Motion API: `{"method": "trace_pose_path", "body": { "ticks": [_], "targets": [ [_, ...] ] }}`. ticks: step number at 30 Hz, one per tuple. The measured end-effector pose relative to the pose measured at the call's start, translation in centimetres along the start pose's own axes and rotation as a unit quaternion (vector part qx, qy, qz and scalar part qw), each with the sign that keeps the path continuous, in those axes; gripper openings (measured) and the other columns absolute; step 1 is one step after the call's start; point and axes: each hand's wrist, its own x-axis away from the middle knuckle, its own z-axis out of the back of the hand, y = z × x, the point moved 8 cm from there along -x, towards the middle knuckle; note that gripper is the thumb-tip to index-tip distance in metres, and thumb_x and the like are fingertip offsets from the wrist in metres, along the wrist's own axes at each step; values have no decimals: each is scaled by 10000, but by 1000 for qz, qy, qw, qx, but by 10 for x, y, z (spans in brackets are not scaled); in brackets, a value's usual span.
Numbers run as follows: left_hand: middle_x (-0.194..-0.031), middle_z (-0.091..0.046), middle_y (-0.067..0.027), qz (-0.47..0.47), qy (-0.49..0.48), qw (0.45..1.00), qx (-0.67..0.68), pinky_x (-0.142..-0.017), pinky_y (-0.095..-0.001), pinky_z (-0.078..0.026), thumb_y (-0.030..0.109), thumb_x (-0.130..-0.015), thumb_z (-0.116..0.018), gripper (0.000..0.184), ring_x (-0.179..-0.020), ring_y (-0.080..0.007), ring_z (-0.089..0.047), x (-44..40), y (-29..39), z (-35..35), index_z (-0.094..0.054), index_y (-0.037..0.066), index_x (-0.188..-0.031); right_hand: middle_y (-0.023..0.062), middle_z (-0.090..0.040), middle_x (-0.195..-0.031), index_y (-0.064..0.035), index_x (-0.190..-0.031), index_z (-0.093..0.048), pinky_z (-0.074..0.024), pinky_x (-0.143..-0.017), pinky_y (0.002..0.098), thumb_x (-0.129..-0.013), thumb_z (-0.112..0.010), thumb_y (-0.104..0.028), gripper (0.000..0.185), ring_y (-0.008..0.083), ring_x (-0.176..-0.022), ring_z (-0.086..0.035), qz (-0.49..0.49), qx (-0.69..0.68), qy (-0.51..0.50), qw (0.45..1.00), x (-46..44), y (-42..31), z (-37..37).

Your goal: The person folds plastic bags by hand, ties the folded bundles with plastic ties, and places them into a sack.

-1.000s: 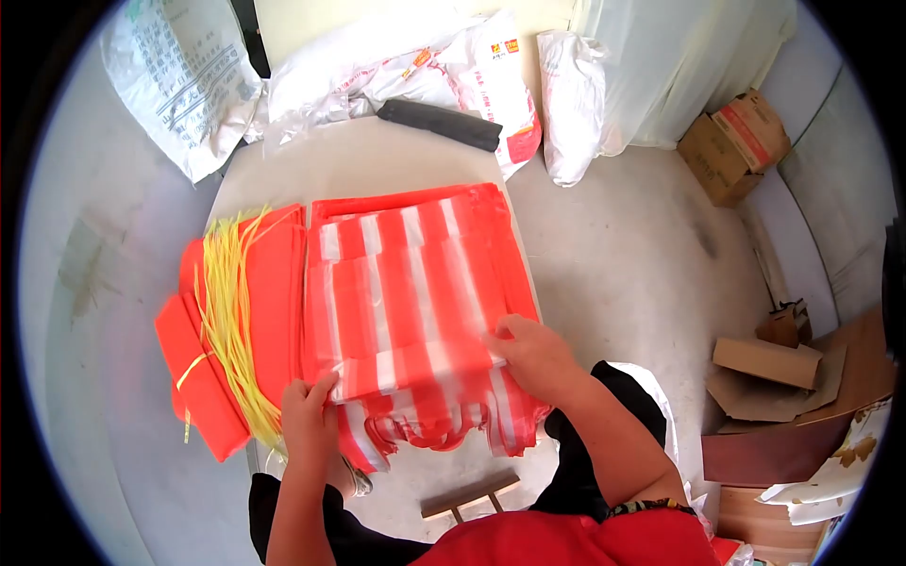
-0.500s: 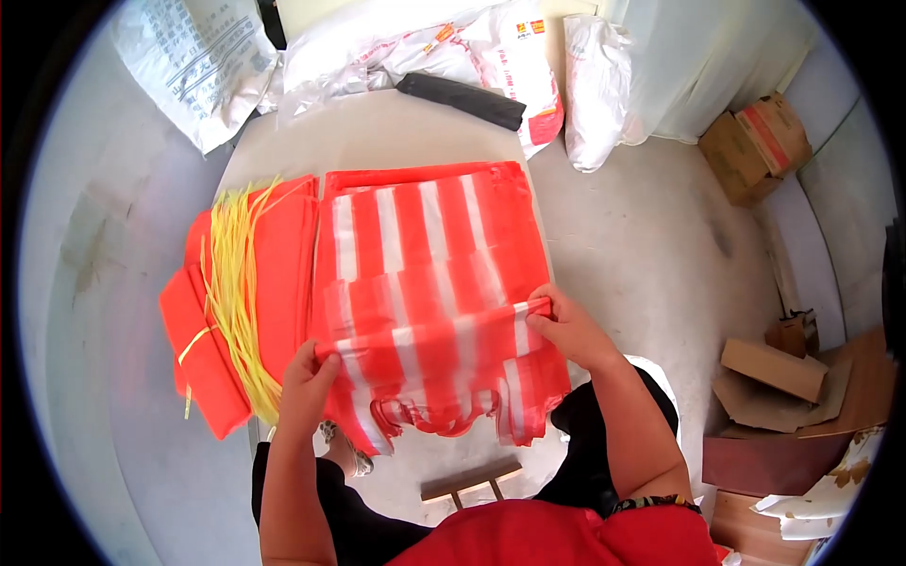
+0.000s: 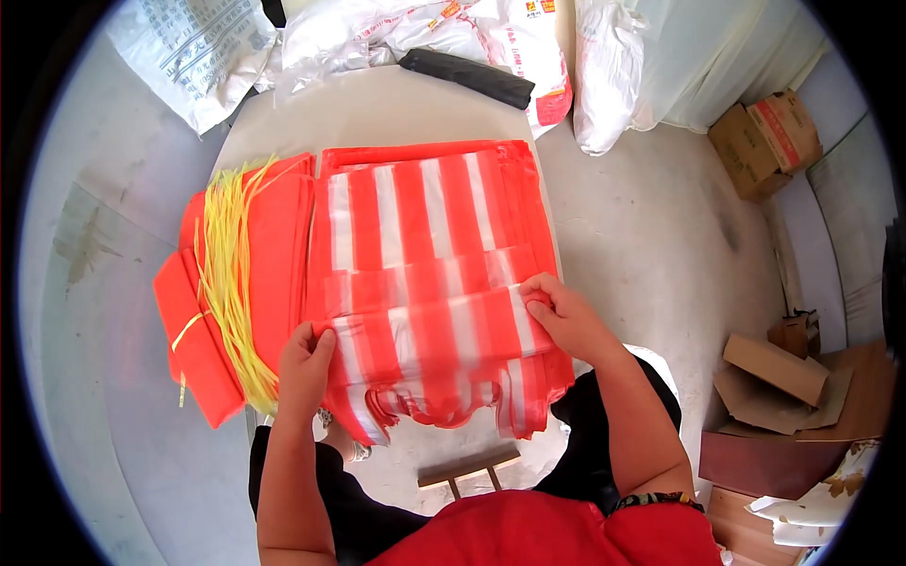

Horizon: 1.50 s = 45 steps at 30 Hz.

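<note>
A red-and-white striped plastic bag (image 3: 429, 335) lies on a stack of like bags at the near edge of the table, its cut-out handles hanging toward me. My left hand (image 3: 306, 363) pinches the bag's left edge between thumb and fingers. At the right edge, my right hand (image 3: 566, 319) grips the same bag. A fold runs across the bag between both hands. Left of the stack lie folded red bags (image 3: 274, 241), with a bundle of yellow ties (image 3: 226, 283) across them. One tie is looped round a red roll (image 3: 193, 330).
A black roll (image 3: 467, 77) lies at the table's (image 3: 302, 123) far edge, before white printed sacks (image 3: 406, 33). Another white sack (image 3: 609, 80) stands to the right. Cardboard boxes (image 3: 769, 146) and an opened carton (image 3: 783, 453) are on the right. A wooden stool bar (image 3: 469, 466) shows below.
The folded edge of the bag has moved slightly away from me, with both hands still holding it. The whole view has shifted a little.
</note>
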Motion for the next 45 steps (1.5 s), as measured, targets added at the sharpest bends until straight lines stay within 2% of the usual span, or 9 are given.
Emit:
{"method": "trace_pose_path", "body": {
  "ticks": [7, 10, 13, 16, 20, 32, 38, 42, 45],
  "targets": [
    [-816, -591, -21, -8, 60, 989, -137, -670, -298, -465, 210, -1024, -706, 202, -741, -97, -535, -10, 6, 3, -631, 22, -1028, 107, -692, -1213, -88, -1364, -650, -534, -952, 349, -1067, -592, -165, 312, 213, -1031, -661, 23, 44, 20, 999, -1, 4, -2],
    [-788, -640, -113, 16, 85, 969, -231, -682, -381, -501, 269, -963, -760, 280, -723, -243, -635, -7, 23, 5, -643, 38, -1070, 140, -660, -1317, -94, -1375, -657, -534, -982, 401, -1021, -664, -194, 368, 288, -1110, -658, -1, 129, 29, 991, 4, -8, 3],
    [-934, -666, -117, -110, 156, 931, -312, -733, -435, -510, 251, -881, -828, 353, -838, -301, -654, 5, 46, 5, -649, 53, -1112, 154, -621, -1391, -95, -1382, -660, -503, -1045, 469, -938, -759, -226, 473, 351, -1233, -606, 103, 305, 115, 940, 12, -32, 5],
    [-1113, -676, -118, -414, 82, 825, -377, -870, -462, -541, 197, -767, -868, 466, -1032, -330, -659, 41, 83, -32, -687, 64, -1175, 158, -593, -1433, -82, -1389, -646, -449, -1121, 511, -855, -822, -241, 584, 375, -1345, -540, 267, 342, 100, 895, 19, -67, -25],
    [-1440, -624, -155, -398, -93, 825, -389, -1159, -528, -456, 162, -693, -855, 639, -1389, -371, -559, 54, 96, -76, -670, 60, -1297, 177, -599, -1379, -49, -1392, -604, -453, -1117, 488, -770, -882, -263, 714, 375, -1331, -540, 363, 313, 1, 878, 19, -90, -76],
    [-1466, -635, -166, -334, -68, 832, -437, -1149, -526, -457, 113, -703, -764, 614, -1385, -354, -583, 23, 76, -50, -665, 59, -1306, 162, -575, -1492, -66, -1421, -582, -426, -1163, 496, -810, -815, -194, 666, 369, -1419, -518, 222, 382, -79, 894, -4, -65, -67],
    [-1216, -742, -146, -234, -99, 918, -304, -918, -422, -582, 133, -752, -782, 495, -1100, -322, -724, 29, 78, -9, -723, 76, -1240, 151, -643, -1435, -72, -1345, -657, -462, -1119, 448, -873, -782, -263, 524, 349, -1375, -561, -51, 299, -228, 925, 12, -84, -33],
    [-1308, -703, -168, -159, 27, 952, -259, -976, -434, -564, 160, -818, -788, 502, -1180, -342, -695, 18, 74, 6, -691, 76, -1304, 101, -640, -1459, -94, -1353, -658, -461, -1119, 465, -880, -785, -251, 515, 342, -1395, -542, 48, 297, -20, 953, 6, -96, -3],
    [-1468, -615, -185, -326, 111, 875, -340, -1139, -478, -476, 79, -813, -774, 630, -1400, -362, -571, 29, 113, -14, -623, 71, -1424, 123, -609, -1485, -94, -1390, -627, -426, -1158, 490, -893, -782, -233, 538, 362, -1422, -510, 246, 328, 138, 902, 3, -104, 1]
  ]
}}
